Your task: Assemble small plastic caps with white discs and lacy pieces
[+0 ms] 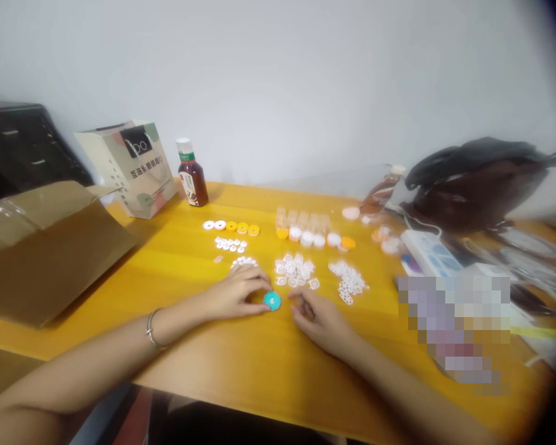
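Note:
A round teal plastic disc (272,301) with a pale centre is at the table's middle. My left hand (241,293) grips its left edge between thumb and index finger. To the right of the disc, apart from it, is my right hand (317,315); its fingers are loosely curled and apart, with nothing visible in them. Just beyond my left fingers is a cluster of small white round pieces (243,262), partly covered by that hand. Past my right hand are two piles of flat white lattice-like pieces, a left pile (294,270) and a right pile (349,279).
Farther back are white and yellow rings (231,227), small white parts (231,245), and round caps (312,238). A sauce bottle (192,176), paper bag (141,167) and cardboard box (50,253) stand left. A power strip (430,253) and dark bag (477,185) lie right.

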A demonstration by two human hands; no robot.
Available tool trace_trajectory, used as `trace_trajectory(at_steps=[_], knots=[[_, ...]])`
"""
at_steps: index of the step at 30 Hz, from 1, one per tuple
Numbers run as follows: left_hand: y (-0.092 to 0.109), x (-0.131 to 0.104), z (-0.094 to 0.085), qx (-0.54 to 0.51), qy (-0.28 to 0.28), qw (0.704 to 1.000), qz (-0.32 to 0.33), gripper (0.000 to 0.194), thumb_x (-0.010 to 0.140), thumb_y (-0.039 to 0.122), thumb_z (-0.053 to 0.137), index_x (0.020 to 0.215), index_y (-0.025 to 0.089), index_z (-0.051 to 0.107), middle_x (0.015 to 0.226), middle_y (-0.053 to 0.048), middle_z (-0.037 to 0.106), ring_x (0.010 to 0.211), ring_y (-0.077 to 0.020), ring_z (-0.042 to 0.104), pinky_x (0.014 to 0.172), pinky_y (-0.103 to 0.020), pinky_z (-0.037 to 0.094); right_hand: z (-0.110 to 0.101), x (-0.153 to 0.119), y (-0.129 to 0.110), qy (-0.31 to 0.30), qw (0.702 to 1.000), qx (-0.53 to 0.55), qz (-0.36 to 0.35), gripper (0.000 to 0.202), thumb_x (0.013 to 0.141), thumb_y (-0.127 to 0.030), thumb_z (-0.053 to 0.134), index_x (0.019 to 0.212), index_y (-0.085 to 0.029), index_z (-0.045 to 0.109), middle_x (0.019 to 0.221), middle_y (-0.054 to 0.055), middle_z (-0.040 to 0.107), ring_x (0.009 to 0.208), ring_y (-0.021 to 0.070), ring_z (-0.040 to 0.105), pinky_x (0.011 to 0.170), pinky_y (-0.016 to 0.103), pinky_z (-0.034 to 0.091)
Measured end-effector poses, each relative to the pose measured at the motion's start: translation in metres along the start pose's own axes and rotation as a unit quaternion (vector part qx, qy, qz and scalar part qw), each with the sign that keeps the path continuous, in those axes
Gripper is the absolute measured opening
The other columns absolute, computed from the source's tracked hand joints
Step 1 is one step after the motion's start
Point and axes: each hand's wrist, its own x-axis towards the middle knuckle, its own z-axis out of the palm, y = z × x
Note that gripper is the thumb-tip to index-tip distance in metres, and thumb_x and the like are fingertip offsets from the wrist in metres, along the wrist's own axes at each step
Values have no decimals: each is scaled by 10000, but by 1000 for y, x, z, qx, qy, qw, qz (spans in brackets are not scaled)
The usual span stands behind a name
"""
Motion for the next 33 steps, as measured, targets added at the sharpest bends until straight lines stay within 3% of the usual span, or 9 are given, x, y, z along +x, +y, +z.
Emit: trace_trajectory(at_steps=[4, 9, 14, 17, 19, 21, 23, 27, 33], knots=[[0, 0, 3, 4, 1, 1000, 3, 290, 798, 419, 537, 1004, 219, 577, 996, -46, 568, 941, -182, 494, 861, -335, 339, 2, 5, -6, 6, 1000, -18, -7, 225, 766, -292, 522, 972, -208, 484, 635, -40, 485, 540, 113, 455, 508, 222, 344], [1, 0, 5, 6, 0, 1000, 14, 305, 799, 418, 537, 1029, 220, 569, 998, -52, 568, 939, -184, 492, 856, -336, 344, 4, 13, -10, 5, 999, -38, -17, 162, 778, -292, 500, 920, -214, 496, 621, -47, 465, 521, 100, 434, 490, 208, 313], [-3, 0, -11, 26, 15, 1000, 8, 337, 790, 429, 544, 1053, 219, 557, 993, -57, 570, 938, -192, 490, 839, -326, 359, 5, 11, -10, 10, 999, -45, -21, 240, 730, -295, 558, 944, -213, 490, 628, -46, 454, 531, 103, 426, 493, 208, 310], [-22, 0, -30, 44, 77, 996, -8, 260, 811, 367, 528, 1008, 205, 577, 944, -62, 585, 897, -189, 509, 823, -327, 371, 2, 9, -9, -7, 999, -32, -30, 218, 750, -278, 543, 954, -218, 498, 647, -39, 458, 546, 104, 433, 507, 211, 326], [-43, -3, -42, 57, 154, 986, -35, 208, 820, 332, 512, 955, 197, 592, 906, -60, 594, 875, -187, 523, 828, -331, 375, -1, 9, -8, -20, 999, -23, -33, 195, 766, -275, 534, 950, -219, 508, 658, -33, 464, 554, 106, 436, 514, 213, 336], [-68, -8, -53, 61, 234, 966, -91, 191, 823, 324, 491, 909, 190, 596, 886, -54, 597, 858, -181, 534, 817, -321, 388, -2, 10, -6, -29, 999, -14, -35, 192, 773, -278, 534, 954, -218, 514, 665, -29, 470, 555, 107, 432, 516, 214, 343], [-92, -15, -61, 60, 271, 947, -161, 215, 817, 349, 475, 891, 189, 599, 893, -49, 606, 853, -183, 541, 779, -303, 406, -3, 10, -5, -33, 999, -6, -37, 203, 777, -278, 535, 969, -217, 515, 665, -30, 472, 551, 105, 429, 515, 213, 347], [-124, -25, -64, 5, 198, 951, -236, 287, 787, 400, 477, 886, 168, 613, 912, -57, 623, 807, -184, 552, 709, -273, 426, -2, 11, -5, -24, 999, -11, -34, 260, 769, -306, 546, 1009, -216, 506, 663, -32, 481, 555, 108, 445, 511, 215, 350], [-134, -24, -58, -9, 149, 967, -205, 339, 788, 384, 459, 991, 162, 616, 990, -70, 604, 779, -167, 549, 737, -279, 430, 3, 11, -7, 1, 999, -49, -16, 353, 730, -329, 576, 1056, -227, 492, 663, -29, 502, 569, 122, 482, 509, 223, 352]])
